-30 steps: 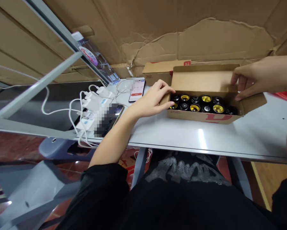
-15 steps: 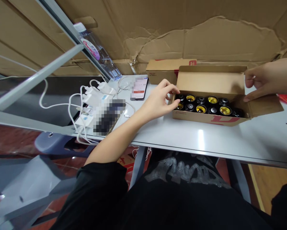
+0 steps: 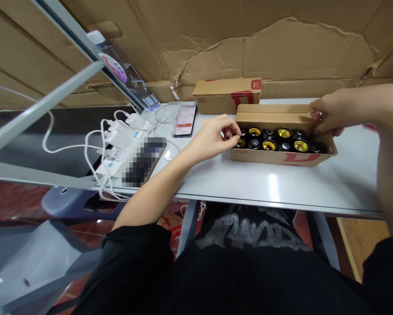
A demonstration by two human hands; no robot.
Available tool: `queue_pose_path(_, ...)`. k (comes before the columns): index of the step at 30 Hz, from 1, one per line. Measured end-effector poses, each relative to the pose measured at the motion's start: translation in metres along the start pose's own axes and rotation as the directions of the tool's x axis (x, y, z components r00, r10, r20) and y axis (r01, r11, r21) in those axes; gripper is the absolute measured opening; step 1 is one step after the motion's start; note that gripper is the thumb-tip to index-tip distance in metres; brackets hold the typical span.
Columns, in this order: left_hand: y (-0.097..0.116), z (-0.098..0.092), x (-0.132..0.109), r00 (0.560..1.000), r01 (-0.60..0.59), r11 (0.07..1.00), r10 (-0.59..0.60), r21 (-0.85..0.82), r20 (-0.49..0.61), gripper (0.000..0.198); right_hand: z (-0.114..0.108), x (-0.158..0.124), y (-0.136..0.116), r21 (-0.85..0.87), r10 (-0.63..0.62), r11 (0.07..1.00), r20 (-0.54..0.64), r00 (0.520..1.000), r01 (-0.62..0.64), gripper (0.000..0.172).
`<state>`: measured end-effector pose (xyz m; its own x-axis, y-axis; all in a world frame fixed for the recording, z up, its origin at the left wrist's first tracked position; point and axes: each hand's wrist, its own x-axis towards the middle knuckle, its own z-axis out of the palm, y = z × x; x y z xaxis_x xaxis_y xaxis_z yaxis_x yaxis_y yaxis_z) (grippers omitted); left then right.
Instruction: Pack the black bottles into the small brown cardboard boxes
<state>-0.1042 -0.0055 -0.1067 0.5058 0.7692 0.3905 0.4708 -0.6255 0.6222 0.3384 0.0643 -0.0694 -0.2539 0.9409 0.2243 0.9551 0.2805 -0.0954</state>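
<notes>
An open cardboard box (image 3: 271, 158) with red print holds two rows of black lamp holders. Some show gold screw threads, like one lamp holder (image 3: 284, 132) in the back row; others stand with their black ends up. My left hand (image 3: 217, 136) is at the box's left end, thumb and forefinger pinched on its side flap. At the right end, my right hand (image 3: 330, 113) has its fingers bent around the box's edge by the raised lid (image 3: 275, 116). That hand covers the right end flap and the lid's corner.
Behind the box is a second, closed cardboard box (image 3: 216, 98). To the left are a lit phone (image 3: 186, 122), a dark pixelated device (image 3: 144, 162), white chargers with tangled cables (image 3: 120, 135) and a tilted water bottle (image 3: 127, 72). A grey metal frame bar (image 3: 48, 107) crosses the left side.
My right hand has moved left onto the box, and the right flap that stuck outward no longer does. The lid leans differently and looks lower. My left fingers have closed together.
</notes>
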Motion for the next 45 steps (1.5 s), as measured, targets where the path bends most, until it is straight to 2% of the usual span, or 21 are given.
queue_pose_path(4,0.003,-0.008,0.005,0.996,0.038,0.998,-0.042,0.041,0.085,0.011,0.012,-0.023,-0.027,0.045,-0.025,0.999,-0.02,0.999,0.026,0.083)
queue_pose_path(5,0.003,-0.01,0.008,0.992,0.047,0.997,-0.055,0.067,0.117,0.01,0.01,-0.022,-0.028,0.051,-0.053,0.997,0.01,0.999,0.052,0.082)
queue_pose_path(7,0.004,-0.015,0.016,0.982,0.05,0.991,-0.072,0.126,0.172,0.008,-0.002,-0.013,-0.03,0.036,-0.096,0.995,0.171,0.981,0.091,0.079)
queue_pose_path(8,0.005,-0.017,0.02,0.978,0.044,0.987,-0.074,0.152,0.193,0.007,-0.011,-0.007,-0.033,0.0,-0.061,0.998,0.324,0.944,0.065,0.074)
queue_pose_path(9,0.007,-0.017,0.025,0.975,0.036,0.984,-0.073,0.174,0.209,0.006,-0.022,-0.002,-0.038,-0.084,0.071,0.996,0.496,0.865,-0.034,0.065)
queue_pose_path(10,0.008,-0.017,0.03,0.973,0.029,0.981,-0.071,0.19,0.221,0.006,-0.033,0.001,-0.046,-0.174,0.212,0.975,0.553,0.806,-0.138,0.05)
queue_pose_path(11,0.011,-0.015,0.035,0.97,0.024,0.98,-0.07,0.197,0.231,0.006,-0.044,0.0,-0.056,-0.229,0.303,0.951,0.557,0.773,-0.208,0.031)
queue_pose_path(12,0.013,-0.013,0.04,0.968,0.023,0.98,-0.07,0.198,0.239,0.007,-0.053,-0.004,-0.066,-0.291,0.37,0.925,0.537,0.758,-0.246,0.021)
queue_pose_path(13,0.016,-0.01,0.044,0.967,0.025,0.981,-0.073,0.192,0.244,0.007,-0.06,-0.011,-0.075,-0.34,0.377,0.913,0.501,0.779,-0.223,0.021)
queue_pose_path(14,0.018,-0.006,0.048,0.967,0.032,0.982,-0.077,0.184,0.244,0.007,-0.066,-0.021,-0.083,-0.405,0.363,0.897,0.439,0.822,-0.18,0.021)
queue_pose_path(15,0.02,-0.003,0.052,0.967,0.039,0.984,-0.081,0.176,0.241,0.008,-0.069,-0.032,-0.088,-0.479,0.305,0.87,0.331,0.893,-0.119,0.018)
queue_pose_path(16,0.021,-0.001,0.055,0.968,0.046,0.985,-0.086,0.169,0.237,0.009,-0.07,-0.043,-0.089,-0.531,0.23,0.845,0.256,0.939,-0.062,0.014)
queue_pose_path(18,0.023,0.002,0.06,0.969,0.063,0.987,-0.096,0.148,0.228,0.009,-0.067,-0.06,-0.086,-0.495,0.126,0.869,0.194,0.973,-0.014,0.018)
queue_pose_path(21,0.023,-0.001,0.066,0.963,0.103,0.989,-0.127,0.109,0.239,0.008,-0.052,-0.07,-0.073,-0.123,-0.025,0.991,0.196,0.98,0.05,0.011)
queue_pose_path(23,0.021,-0.005,0.072,0.953,0.134,0.988,-0.151,0.08,0.264,0.007,-0.038,-0.071,-0.063,0.129,-0.137,0.984,0.125,0.983,0.12,0.014)
queue_pose_path(25,0.019,-0.007,0.079,0.943,0.158,0.986,-0.168,0.055,0.288,0.006,-0.024,-0.069,-0.054,0.251,-0.189,0.953,0.058,0.98,0.169,0.028)
queue_pose_path(28,0.017,-0.006,0.09,0.939,0.175,0.983,-0.184,0.057,0.29,0.002,-0.009,-0.067,-0.042,0.296,-0.179,0.942,0.046,0.983,0.158,0.05)
queue_pose_path(31,0.016,-0.001,0.095,0.946,0.168,0.982,-0.187,0.089,0.265,0.003,-0.001,-0.064,-0.034,0.306,-0.175,0.938,0.013,0.984,0.163,0.054)
queue_pose_path(37,0.01,-0.001,0.092,0.955,0.182,0.983,-0.169,-0.031,0.244,0.008,0.013,-0.057,-0.019,0.285,-0.23,0.924,-0.112,0.967,0.253,0.043)
queue_pose_path(41,0.006,-0.007,0.088,0.978,0.159,0.983,-0.143,-0.095,0.155,0.013,0.023,-0.056,-0.011,0.26,-0.298,0.901,-0.214,0.93,0.348,0.036)
queue_pose_path(45,0.004,-0.012,0.085,0.985,0.166,0.974,-0.157,-0.154,0.07,0.016,0.022,-0.06,-0.014,0.25,-0.302,0.896,-0.259,0.917,0.366,0.027)
